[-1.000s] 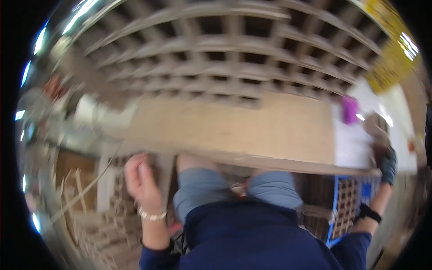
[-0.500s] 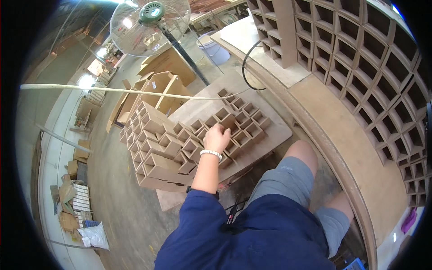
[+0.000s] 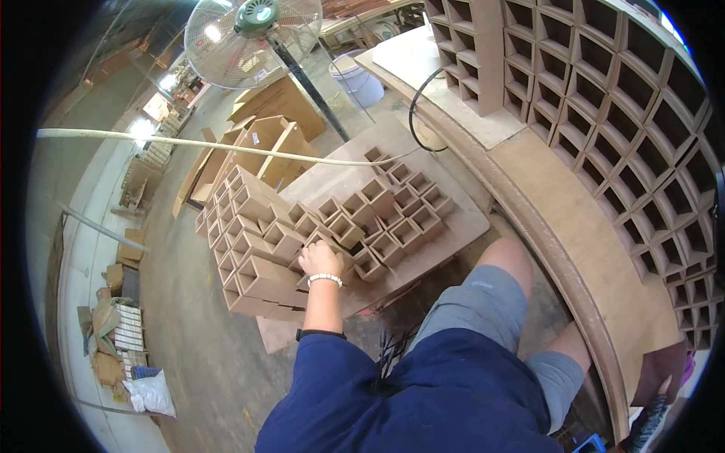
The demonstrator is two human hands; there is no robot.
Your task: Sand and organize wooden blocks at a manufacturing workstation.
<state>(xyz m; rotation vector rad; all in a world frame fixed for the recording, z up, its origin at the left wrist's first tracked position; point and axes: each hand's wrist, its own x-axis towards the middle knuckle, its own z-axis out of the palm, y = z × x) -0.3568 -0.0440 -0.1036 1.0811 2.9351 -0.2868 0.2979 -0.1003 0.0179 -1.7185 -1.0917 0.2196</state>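
Mid-frame, a low surface (image 3: 467, 225) bears brown boxes (image 3: 343, 226); the left hand (image 3: 321, 260) touches them, its grip hard to tell. Lower right, the gloved right hand (image 3: 651, 414) grasps a brown piece (image 3: 654, 371). Upper left, a pale rod (image 3: 113, 135) crosses before cartons (image 3: 245, 138) on concrete floor (image 3: 181, 325).

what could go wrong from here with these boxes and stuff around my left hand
The left hand is right by closely packed brown boxes, so a careless move might knock its neighbours askew. The taller stack stands near an edge of the low board, so a bump could perhaps send boxes to the floor. The black cable loops out past the workbench edge and might snag.
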